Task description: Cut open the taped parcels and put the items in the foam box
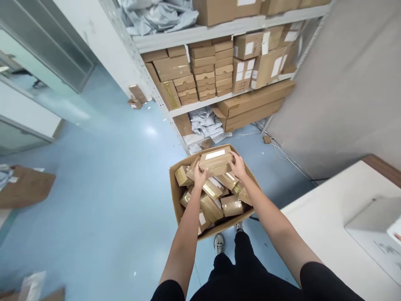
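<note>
Over the far side of a big open carton (pixel 176 190), the person's two hands are closed on one brown box (pixel 216 162) with a white label (pixel 215 154) on its top face. The left hand (pixel 199 174) grips its near left corner, thumb on the side facing the person, and the right hand (pixel 237 165) clasps its right end. A line runs along the near side, and I cannot tell whether it is a seam or the join between two stacked boxes. Nor can I tell whether the underside touches the parcels below.

Those parcels fill much of the carton, lying at various angles, several with shiny tape; one taped parcel (pixel 232 205) sits by the near wall. The person's shoes (pixel 219 243) stand just beyond that wall, on a blue floor (pixel 109 188).

Ahead is a white shelf unit (pixel 219 32) with grey bags (pixel 156 16) and boxes on top, stacks of small boxes (pixel 203 71) in the middle, and long boxes (pixel 257 102) lower down. To the right stands a white table (pixel 326 196) bearing a white box (pixel 372 234), and well off to the left is another brown carton (pixel 28 186)
</note>
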### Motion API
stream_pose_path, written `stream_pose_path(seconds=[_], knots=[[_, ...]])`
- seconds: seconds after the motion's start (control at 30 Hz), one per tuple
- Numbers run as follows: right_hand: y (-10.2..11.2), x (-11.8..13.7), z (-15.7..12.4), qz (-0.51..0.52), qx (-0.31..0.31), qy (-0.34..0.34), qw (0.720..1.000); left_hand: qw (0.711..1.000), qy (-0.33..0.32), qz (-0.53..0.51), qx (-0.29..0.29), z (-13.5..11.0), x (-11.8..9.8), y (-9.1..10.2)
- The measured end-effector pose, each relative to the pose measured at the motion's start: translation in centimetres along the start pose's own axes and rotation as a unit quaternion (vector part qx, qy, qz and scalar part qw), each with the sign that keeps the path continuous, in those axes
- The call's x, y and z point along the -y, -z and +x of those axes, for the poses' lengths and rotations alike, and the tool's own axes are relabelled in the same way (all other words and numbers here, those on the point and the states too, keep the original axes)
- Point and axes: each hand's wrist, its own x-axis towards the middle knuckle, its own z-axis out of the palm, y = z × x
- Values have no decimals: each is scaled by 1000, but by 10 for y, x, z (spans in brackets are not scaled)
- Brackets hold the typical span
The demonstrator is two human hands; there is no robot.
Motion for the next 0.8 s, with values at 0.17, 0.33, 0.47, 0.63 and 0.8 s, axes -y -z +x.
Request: stream_pose_path(seconds=[0.17,0.33,0.47,0.63,0.8], knots=[[64,34,-64,-80,-51,33,995,996,-9,-80,27,-49,-39,-17],[142,35,-140,-99,-152,-18,983,990,-73,-77,91,-86,-98,-53],[211,9,-212,-88,-243,-87,962,979,-123,-43,159,-133,-152,-108],[314,-42,-343,-97,-328,-198,919,954,-164,-52,248,-237,-217,-212],[407,-81,-506,-97,-413,-279,861,910,-173,-27,377,-379,-265,-319]])
